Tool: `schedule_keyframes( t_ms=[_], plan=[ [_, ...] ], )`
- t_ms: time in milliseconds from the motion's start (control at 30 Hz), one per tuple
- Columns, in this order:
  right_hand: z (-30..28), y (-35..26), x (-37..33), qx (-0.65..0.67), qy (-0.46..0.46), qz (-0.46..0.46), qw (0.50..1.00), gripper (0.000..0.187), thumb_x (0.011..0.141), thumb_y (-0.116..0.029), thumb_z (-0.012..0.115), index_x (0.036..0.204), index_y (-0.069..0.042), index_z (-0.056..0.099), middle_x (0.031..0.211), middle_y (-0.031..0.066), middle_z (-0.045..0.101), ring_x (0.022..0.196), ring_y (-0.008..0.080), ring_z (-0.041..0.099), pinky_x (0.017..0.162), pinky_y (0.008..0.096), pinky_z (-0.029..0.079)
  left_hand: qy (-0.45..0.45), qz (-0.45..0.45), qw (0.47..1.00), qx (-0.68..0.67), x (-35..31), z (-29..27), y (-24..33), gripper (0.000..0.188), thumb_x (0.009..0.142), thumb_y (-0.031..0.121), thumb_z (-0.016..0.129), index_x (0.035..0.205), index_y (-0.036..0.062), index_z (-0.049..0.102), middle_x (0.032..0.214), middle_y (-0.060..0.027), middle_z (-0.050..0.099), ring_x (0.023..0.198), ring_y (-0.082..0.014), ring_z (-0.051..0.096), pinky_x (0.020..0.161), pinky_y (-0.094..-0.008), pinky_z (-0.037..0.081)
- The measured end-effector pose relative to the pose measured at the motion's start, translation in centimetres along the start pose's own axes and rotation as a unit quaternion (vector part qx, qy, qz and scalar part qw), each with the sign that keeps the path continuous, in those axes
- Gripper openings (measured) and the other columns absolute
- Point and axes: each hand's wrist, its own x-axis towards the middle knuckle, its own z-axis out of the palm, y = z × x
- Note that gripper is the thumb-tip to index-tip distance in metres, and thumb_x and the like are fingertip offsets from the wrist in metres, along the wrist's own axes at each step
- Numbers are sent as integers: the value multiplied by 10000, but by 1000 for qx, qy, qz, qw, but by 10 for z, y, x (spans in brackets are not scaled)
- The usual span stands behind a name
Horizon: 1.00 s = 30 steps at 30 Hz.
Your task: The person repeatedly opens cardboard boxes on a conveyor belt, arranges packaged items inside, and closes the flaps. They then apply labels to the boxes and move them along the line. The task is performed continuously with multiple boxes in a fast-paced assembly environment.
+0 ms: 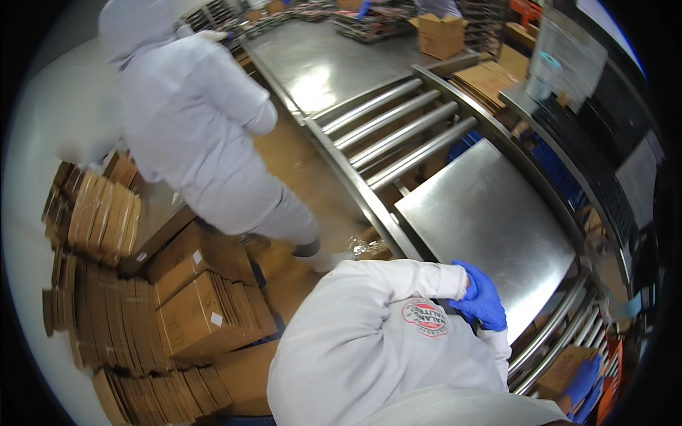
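My left forearm, in a white sleeve [419,279], bends across my chest. My right hand [486,302], in a blue glove, is folded over the left cuff, its fingers wrapped round the wrist. My left hand is mostly hidden behind it, so its fingers cannot be made out. A dark narrow thing [447,307] shows beside the gloves; its kind is unclear. Just beyond my hands lies a flat steel plate [490,220] set in the roller conveyor [394,133], with nothing on it.
At left a person [202,128] in white hooded clothing stands beside stacked flat cartons [213,305]. An open carton [440,37] sits on the steel table [284,53]. At lower right another person's blue-gloved hand [584,380] touches a carton [565,369]. A keyboard [582,156] is at right.
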Motion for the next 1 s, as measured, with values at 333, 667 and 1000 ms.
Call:
schedule_keyframes(
  t_ms=[333,667,1000],
  plan=[
    [-33,26,-29,3,228,-73,971,501,813,-119,656,1283,-57,497,1291,77,513,1215,197,459,1037,332,330,191,-197,891,-362,-61,-7,-7,306,719,-28,463,950,42,651,781,-79,645,703,-156,620,710,-298,472],
    [-46,47,-51,137,324,-42,935,337,862,-82,602,1192,-20,566,1130,89,611,1092,186,558,983,306,397,416,-76,875,-238,-63,3,-15,481,651,-136,372,979,46,672,837,-81,624,749,-153,596,710,-261,469],
    [-55,48,-67,150,355,-56,921,302,883,-82,576,1179,-25,578,1102,68,628,1060,153,571,947,277,414,563,-47,740,367,-79,-108,64,443,714,-53,575,1128,93,629,1153,-107,560,1022,-308,533,882,-407,410]
  ],
)
